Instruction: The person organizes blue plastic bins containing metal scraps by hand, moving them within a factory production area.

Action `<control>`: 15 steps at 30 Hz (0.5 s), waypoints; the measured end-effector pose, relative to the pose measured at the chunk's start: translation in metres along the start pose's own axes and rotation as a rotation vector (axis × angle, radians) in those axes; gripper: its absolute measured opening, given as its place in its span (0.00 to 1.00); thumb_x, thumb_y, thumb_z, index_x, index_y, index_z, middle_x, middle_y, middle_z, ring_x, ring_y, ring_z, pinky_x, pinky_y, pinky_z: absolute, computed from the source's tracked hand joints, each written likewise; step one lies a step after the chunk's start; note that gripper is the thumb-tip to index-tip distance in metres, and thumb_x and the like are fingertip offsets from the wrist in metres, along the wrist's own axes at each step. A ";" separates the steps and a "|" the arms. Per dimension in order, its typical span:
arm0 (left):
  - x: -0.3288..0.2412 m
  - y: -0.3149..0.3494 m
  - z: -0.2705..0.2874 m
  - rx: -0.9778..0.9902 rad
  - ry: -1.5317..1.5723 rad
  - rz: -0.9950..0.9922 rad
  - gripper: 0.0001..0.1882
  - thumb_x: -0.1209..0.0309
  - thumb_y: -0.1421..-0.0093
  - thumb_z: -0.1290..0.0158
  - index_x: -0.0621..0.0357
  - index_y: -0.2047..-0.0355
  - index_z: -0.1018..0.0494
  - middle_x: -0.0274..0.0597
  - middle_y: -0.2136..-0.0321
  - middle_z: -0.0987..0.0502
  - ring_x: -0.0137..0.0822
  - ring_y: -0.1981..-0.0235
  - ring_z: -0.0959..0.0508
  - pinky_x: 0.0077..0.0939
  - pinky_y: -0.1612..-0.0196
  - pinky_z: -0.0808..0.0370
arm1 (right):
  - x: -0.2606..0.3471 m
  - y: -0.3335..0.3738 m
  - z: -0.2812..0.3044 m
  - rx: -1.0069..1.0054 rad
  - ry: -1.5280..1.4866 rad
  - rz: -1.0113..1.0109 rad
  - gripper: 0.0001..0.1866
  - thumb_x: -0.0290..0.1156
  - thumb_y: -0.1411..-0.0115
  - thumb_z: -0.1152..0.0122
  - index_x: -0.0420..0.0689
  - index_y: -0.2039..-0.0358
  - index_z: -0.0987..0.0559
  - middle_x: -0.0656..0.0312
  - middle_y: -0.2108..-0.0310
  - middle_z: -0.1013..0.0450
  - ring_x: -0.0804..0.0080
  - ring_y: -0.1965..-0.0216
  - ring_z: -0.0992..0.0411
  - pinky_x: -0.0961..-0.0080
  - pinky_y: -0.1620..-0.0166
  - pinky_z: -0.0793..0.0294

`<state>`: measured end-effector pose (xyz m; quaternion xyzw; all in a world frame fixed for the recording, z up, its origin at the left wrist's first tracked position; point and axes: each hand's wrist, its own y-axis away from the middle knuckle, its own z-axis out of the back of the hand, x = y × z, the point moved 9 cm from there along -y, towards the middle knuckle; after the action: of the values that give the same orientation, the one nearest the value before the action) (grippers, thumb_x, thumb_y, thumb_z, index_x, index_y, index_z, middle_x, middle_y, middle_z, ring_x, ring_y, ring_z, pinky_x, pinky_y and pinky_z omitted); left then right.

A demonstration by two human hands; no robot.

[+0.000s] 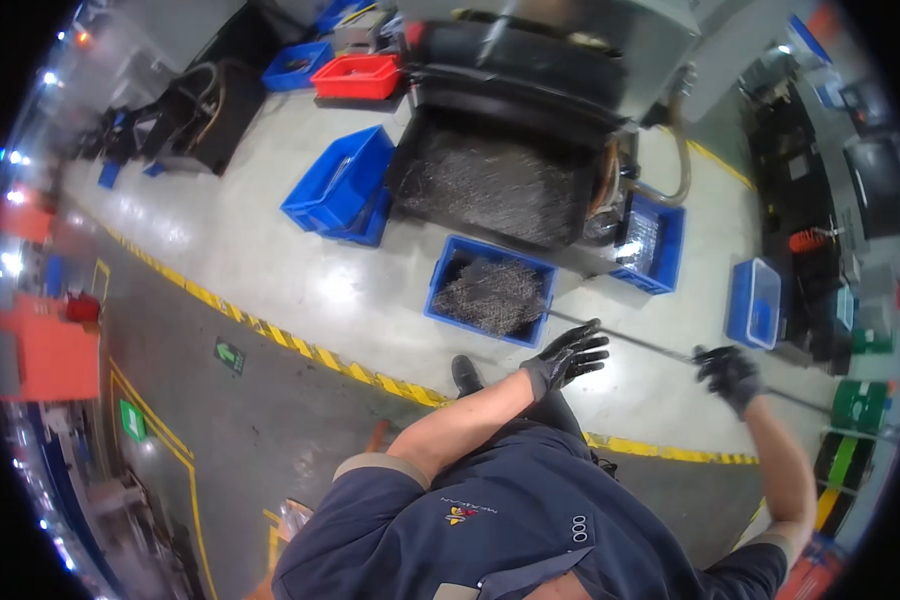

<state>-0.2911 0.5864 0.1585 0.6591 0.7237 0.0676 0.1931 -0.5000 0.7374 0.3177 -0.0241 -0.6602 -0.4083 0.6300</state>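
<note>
A long thin dark rod point(642, 343) slants from the blue bin of metal shavings out to the right. My right hand point(727, 376), in a black glove, is closed around the rod partway along. My left hand point(570, 356), also black-gloved, is held just below the rod with its fingers stretched out and nothing in them. The rod's far end meets the right side of the blue bin point(433, 300), where a heap of grey shavings point(495, 294) lies; whether its tip is in the heap I cannot tell.
Behind the bin stands a black machine tray point(490, 180) coated with shavings. Stacked blue crates point(338, 180) are left of it, another blue crate point(660, 285) right. A blue tub point(755, 303) stands farther right. Yellow-striped floor tape point(300, 345) crosses near my feet.
</note>
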 end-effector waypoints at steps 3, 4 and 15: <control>0.040 -0.002 0.057 -0.169 0.199 0.163 0.17 0.58 0.38 0.59 0.53 0.54 0.35 0.50 0.50 0.34 0.45 0.53 0.30 0.40 0.48 0.33 | -0.089 0.032 -0.056 0.040 -0.231 -0.400 0.11 0.35 0.41 0.57 0.42 0.66 0.30 0.47 0.60 0.28 0.65 0.84 0.30 0.76 0.86 0.33; 0.056 -0.007 0.073 -0.203 0.300 0.183 0.14 0.60 0.38 0.59 0.56 0.58 0.35 0.50 0.52 0.33 0.45 0.55 0.29 0.43 0.51 0.33 | -0.131 0.035 -0.068 0.182 -0.407 -0.439 0.13 0.37 0.41 0.58 0.42 0.64 0.30 0.47 0.60 0.28 0.65 0.85 0.31 0.77 0.85 0.34; 0.020 -0.016 0.069 -0.404 -0.050 0.149 0.16 0.61 0.38 0.65 0.63 0.70 0.36 0.51 0.78 0.31 0.48 0.76 0.28 0.43 0.72 0.28 | -0.180 0.160 -0.123 0.016 0.339 -0.309 0.09 0.33 0.47 0.48 0.42 0.69 0.25 0.55 0.72 0.26 0.61 0.72 0.28 0.68 0.71 0.29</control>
<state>-0.2813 0.5934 0.0860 0.6602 0.6396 0.2092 0.3335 -0.2755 0.8606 0.2307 0.1512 -0.5440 -0.4926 0.6622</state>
